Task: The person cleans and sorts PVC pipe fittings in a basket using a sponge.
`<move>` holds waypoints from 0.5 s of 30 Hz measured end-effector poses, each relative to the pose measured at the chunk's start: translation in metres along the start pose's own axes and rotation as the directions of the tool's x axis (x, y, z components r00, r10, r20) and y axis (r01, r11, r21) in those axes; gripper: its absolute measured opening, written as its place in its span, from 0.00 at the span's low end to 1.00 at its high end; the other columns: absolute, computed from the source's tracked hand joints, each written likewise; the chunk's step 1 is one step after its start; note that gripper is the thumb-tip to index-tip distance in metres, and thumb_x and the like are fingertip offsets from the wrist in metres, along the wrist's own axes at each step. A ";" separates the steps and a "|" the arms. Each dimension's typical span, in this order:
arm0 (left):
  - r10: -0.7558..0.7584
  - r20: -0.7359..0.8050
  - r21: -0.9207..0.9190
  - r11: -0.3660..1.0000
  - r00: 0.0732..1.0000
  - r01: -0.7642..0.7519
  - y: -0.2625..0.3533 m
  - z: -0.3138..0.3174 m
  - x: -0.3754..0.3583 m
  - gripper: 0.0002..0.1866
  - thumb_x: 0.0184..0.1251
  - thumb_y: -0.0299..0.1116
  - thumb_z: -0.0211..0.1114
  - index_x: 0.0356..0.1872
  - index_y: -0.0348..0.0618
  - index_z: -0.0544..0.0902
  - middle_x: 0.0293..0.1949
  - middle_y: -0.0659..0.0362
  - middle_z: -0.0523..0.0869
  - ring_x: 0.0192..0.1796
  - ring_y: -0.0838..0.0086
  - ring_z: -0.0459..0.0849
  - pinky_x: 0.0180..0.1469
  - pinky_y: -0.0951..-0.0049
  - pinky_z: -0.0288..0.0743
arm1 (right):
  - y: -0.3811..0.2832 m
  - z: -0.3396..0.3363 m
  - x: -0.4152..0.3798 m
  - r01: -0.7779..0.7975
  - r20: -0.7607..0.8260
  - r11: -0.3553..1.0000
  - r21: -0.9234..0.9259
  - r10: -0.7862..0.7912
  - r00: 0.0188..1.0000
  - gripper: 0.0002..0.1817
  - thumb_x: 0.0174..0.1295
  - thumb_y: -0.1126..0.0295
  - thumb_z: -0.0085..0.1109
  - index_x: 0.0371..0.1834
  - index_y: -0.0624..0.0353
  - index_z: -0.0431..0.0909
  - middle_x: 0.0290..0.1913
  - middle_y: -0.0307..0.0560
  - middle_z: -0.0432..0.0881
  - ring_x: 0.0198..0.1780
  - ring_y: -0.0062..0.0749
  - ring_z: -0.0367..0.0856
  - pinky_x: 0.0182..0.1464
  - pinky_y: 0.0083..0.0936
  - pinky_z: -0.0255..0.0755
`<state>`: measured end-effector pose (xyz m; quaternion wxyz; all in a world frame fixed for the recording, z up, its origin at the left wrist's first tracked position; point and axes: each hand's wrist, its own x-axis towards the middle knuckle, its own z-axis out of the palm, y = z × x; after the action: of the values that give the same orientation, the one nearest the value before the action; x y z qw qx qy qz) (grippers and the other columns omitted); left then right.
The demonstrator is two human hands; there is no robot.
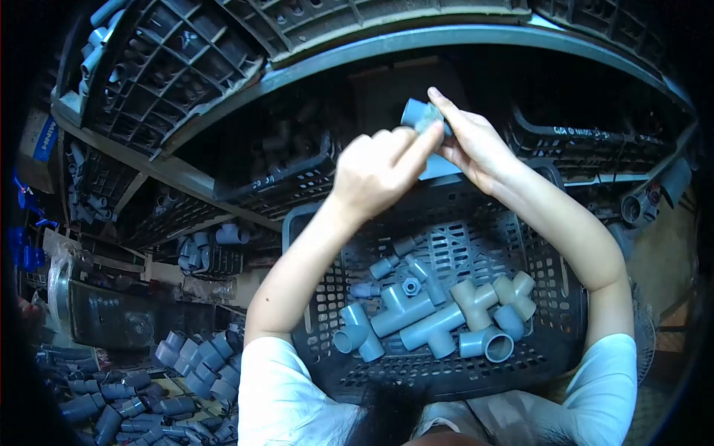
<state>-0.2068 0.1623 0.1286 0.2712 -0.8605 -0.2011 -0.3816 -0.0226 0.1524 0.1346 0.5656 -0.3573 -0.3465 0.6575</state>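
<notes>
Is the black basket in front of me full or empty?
Neither; the basket is partly filled. A number of pipe fittings lie inside, but its slotted walls show well above them.

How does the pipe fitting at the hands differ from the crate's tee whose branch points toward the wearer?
The pipe fitting is held up in the right hand, while the tee lies in the black crate. Fingers partly cover the pipe fitting, but the tee's body and branch are in plain view. Both look blue-grey.

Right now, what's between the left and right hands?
A blue-grey pipe fitting, between the left hand and the right hand, partly covered by fingers. Shows in the head view.
</notes>
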 end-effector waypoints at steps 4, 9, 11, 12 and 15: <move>-0.137 -0.046 -0.044 0.990 0.990 0.135 -0.014 0.000 0.000 0.32 0.51 0.24 0.74 0.63 0.49 0.86 0.38 0.59 0.88 0.31 0.68 0.87 0.33 0.70 0.81 | -0.003 -0.010 -0.007 0.022 0.097 0.992 -0.126 -0.010 0.995 0.21 0.73 0.51 0.65 0.50 0.60 0.86 0.47 0.42 0.84 0.54 0.24 0.83 0.61 0.27 0.81; 0.011 0.002 -0.048 0.999 1.000 -0.011 0.000 -0.006 -0.001 0.32 0.52 0.23 0.73 0.63 0.50 0.86 0.37 0.60 0.87 0.31 0.71 0.86 0.33 0.71 0.80 | -0.007 -0.003 -0.017 0.084 0.077 0.992 -0.097 -0.076 0.994 0.19 0.77 0.54 0.60 0.55 0.59 0.84 0.49 0.41 0.84 0.55 0.23 0.82 0.64 0.29 0.80; -0.027 -0.032 -0.046 0.999 0.999 0.026 -0.008 -0.006 0.001 0.31 0.52 0.23 0.73 0.63 0.50 0.86 0.38 0.60 0.88 0.31 0.71 0.87 0.32 0.72 0.80 | -0.002 -0.011 -0.009 0.128 0.190 0.980 -0.152 -0.098 0.977 0.19 0.80 0.53 0.55 0.56 0.57 0.82 0.49 0.41 0.83 0.55 0.23 0.82 0.65 0.32 0.79; -0.078 -0.040 -0.027 0.997 0.996 0.077 -0.012 -0.003 -0.001 0.31 0.53 0.23 0.73 0.63 0.51 0.86 0.38 0.59 0.88 0.32 0.69 0.87 0.32 0.72 0.80 | -0.002 -0.009 -0.009 0.113 0.120 0.967 -0.230 -0.087 0.989 0.20 0.81 0.52 0.53 0.54 0.58 0.83 0.48 0.41 0.83 0.53 0.23 0.82 0.64 0.33 0.78; -0.075 -0.015 -0.085 0.994 0.997 0.073 -0.004 -0.004 -0.004 0.30 0.53 0.23 0.73 0.62 0.50 0.87 0.37 0.60 0.88 0.32 0.70 0.87 0.32 0.72 0.81 | 0.000 -0.009 -0.009 0.115 0.150 0.971 -0.208 -0.085 0.985 0.21 0.81 0.51 0.53 0.53 0.59 0.83 0.47 0.41 0.84 0.52 0.22 0.82 0.61 0.33 0.78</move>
<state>-0.2137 0.1629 0.1291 0.2221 -0.8595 -0.2142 -0.4074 -0.0140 0.1442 0.1305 0.5303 -0.3514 -0.4723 0.6102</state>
